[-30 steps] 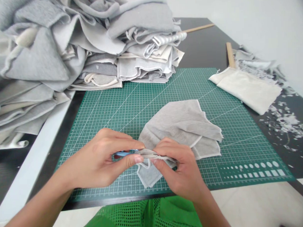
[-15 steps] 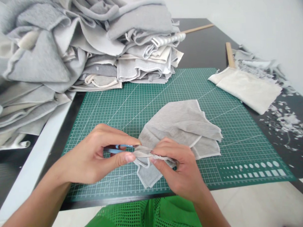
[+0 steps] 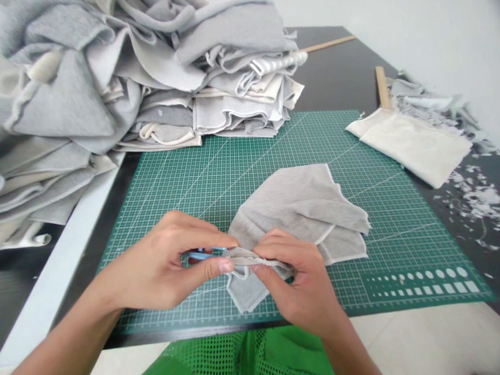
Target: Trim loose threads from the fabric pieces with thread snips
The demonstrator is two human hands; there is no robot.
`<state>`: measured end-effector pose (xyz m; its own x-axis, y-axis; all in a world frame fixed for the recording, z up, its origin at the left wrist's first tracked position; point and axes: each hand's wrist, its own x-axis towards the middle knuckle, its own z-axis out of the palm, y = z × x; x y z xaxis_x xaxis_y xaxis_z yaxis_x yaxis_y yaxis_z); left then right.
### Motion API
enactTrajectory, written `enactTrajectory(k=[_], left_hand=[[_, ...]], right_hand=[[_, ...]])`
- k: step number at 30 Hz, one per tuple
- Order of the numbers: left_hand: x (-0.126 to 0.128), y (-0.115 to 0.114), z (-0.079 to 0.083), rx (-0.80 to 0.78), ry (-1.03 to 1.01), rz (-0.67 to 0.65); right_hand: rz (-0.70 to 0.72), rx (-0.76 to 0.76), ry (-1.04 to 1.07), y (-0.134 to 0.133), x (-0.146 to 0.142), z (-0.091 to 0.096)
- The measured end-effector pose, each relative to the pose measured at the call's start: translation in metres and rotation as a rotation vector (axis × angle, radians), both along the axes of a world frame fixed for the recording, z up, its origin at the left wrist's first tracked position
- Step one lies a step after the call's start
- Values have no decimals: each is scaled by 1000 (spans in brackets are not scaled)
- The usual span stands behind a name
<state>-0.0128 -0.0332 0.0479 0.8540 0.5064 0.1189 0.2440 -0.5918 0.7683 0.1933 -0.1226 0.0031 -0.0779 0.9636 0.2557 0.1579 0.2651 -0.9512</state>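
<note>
My left hand (image 3: 174,261) is closed around a pair of blue thread snips (image 3: 200,255); their two blue arms show between thumb and fingers. The tips of the snips are hard to make out against the cloth. My right hand (image 3: 296,279) pinches the bunched edge of a grey fabric piece (image 3: 291,194), thumb below and fingers on top. Left fingertips and right fingertips nearly meet at this edge. The fabric spreads out behind my right hand, and a lighter flap of it hangs down in front, near the mat's front edge.
Beneath lies a green cutting mat (image 3: 184,184) on a dark table (image 3: 323,70). Tall piles of grey fabric (image 3: 228,35) stand at the back left. At right are a folded cream cloth (image 3: 412,143), a wooden stick (image 3: 381,87) and scattered scraps (image 3: 480,196).
My left hand has shifted slightly right, toward my right hand, along the fabric edge. My right hand keeps its pinch with barely any movement.
</note>
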Motion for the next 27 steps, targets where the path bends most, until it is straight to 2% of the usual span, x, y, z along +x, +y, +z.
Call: enactTrajectory(k=[10,27], left_hand=[[0,-1,2,29,13,-4],[0,-1,1,58,2,4]], right_hand=[[-5,38,39,-1,0,0],[12,-6,47,1,2,3]])
